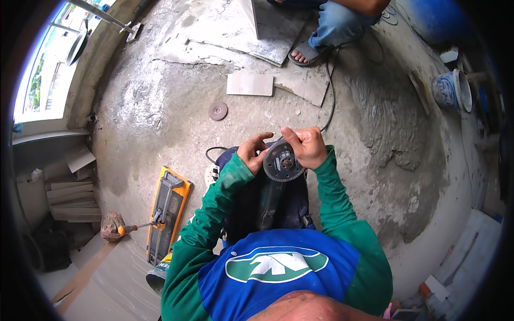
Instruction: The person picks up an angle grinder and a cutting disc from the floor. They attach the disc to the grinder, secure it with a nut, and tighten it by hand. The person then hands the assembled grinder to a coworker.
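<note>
An angle grinder [271, 199] lies along my lap, its body toward my belly. A round dark cutting disc [282, 161] with a toothed rim faces up at its far end, and a nut shows at the disc's centre. My left hand [252, 153] is at the disc's left edge, thumb and fingers bent around the rim. My right hand [308, 147] is closed at the upper right edge, thumb on top near the rim. The undersides of both grips are hidden.
A loose brown disc [218, 111] and a pale tile piece [250, 84] lie on the floor ahead. A yellow-black tile cutter [170, 214] stands at left, near stacked tile strips [73, 201]. A person's sandalled foot [305, 55] is at the far side. A bucket [447, 92] stands right.
</note>
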### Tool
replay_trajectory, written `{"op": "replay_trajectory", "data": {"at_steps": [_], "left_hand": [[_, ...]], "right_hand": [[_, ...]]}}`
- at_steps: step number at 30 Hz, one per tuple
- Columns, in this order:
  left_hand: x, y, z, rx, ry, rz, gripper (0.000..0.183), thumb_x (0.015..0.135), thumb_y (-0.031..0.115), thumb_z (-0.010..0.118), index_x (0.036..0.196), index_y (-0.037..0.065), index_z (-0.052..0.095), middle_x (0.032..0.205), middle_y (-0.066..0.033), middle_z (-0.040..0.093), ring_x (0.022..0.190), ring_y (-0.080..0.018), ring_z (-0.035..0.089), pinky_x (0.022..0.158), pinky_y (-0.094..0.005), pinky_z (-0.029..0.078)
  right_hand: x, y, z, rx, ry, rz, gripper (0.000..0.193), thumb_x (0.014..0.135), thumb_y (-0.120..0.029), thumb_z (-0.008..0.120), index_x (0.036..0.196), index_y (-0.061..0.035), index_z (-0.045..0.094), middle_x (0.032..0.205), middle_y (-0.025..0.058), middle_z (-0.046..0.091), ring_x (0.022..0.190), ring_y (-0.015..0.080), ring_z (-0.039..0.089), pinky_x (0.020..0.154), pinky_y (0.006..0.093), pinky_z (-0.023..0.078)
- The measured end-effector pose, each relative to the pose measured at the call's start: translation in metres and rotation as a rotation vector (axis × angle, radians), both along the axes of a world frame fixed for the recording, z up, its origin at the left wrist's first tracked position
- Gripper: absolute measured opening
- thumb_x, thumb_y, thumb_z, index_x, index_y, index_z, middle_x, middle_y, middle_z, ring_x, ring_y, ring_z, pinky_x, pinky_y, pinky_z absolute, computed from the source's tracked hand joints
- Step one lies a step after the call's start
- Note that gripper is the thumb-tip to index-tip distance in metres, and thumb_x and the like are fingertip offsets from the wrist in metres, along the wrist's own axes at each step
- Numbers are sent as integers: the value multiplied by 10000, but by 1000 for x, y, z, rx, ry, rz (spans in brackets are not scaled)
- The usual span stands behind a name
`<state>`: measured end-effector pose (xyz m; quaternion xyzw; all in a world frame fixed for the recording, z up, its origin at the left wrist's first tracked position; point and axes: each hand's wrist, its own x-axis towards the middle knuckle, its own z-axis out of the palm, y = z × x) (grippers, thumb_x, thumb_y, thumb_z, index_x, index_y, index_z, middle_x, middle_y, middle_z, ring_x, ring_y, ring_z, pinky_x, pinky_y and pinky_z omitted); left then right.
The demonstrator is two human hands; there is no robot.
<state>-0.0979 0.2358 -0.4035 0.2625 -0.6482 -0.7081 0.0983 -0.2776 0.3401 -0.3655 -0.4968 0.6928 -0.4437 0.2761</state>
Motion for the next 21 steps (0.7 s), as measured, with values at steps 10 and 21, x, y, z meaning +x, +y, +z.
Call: {"op": "replay_trajectory", "data": {"at_steps": [10,21], "left_hand": [[2,-9,-18,-143,3,-19,430,886,91,610,1292,-12,508,850,-61,624,776,-127,577,682,-268,468],[19,-52,1,101,3,-172,347,892,128,615,1159,-91,590,1085,-123,672,971,-147,623,873,-282,488]], "right_hand": [[79,30,-42,-192,-430,-791,357,997,-228,483,765,31,565,666,39,557,646,99,490,576,296,418],[78,0,-13,-224,-198,-549,409,995,-270,481,706,10,551,562,176,481,484,312,506,472,379,363]]}}
